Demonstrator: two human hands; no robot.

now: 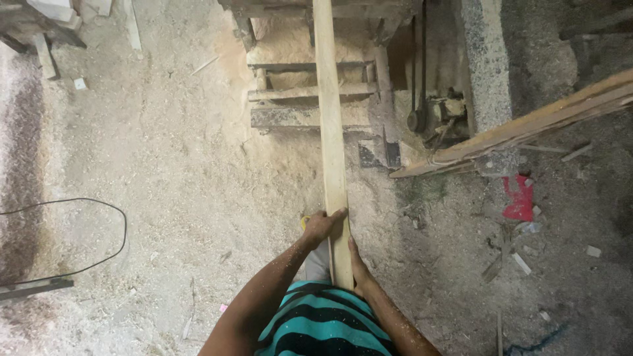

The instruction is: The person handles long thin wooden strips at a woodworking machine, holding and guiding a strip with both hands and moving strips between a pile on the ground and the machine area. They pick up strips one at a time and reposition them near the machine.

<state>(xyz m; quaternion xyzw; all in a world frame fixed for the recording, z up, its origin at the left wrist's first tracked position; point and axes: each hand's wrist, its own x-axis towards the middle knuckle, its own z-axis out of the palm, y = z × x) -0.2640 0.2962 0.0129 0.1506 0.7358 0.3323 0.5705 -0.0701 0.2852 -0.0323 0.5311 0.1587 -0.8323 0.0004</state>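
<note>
Long pale wooden plank (330,125), long axis running 12-to-6 in the head view, far end up on the sawdust-covered machine frame (310,92) at 12 o'clock, near end at the person's torso in the striped teal-and-black shirt (323,326). Both hands are at the near end, plank lies straight ahead of them toward 12. Left hand (321,225) is clenched over the plank's left edge, fingers wrapped across the top face, sitting slightly farther up the plank. Right hand (358,267) is pressed against the right edge a bit closer to the body, grasping the plank from that side; fingers mostly hidden behind the board, so how they wrap is not clear. Something small and yellow just beside the left hand at 9 o'clock, too small to tell. Outward: a motor with belt (428,115) at about 2 o'clock of the hands, beside the frame. A second, darker board (521,128) slants across from 2 to 3 o'clock, well apart from the held plank. Red scrap (519,196) on the floor at 3 o'clock. Black cable (112,217) loops on the sawdust floor (178,198) at 9 o'clock. Wood offcuts scattered at 10–11 o'clock and at lower right.
</note>
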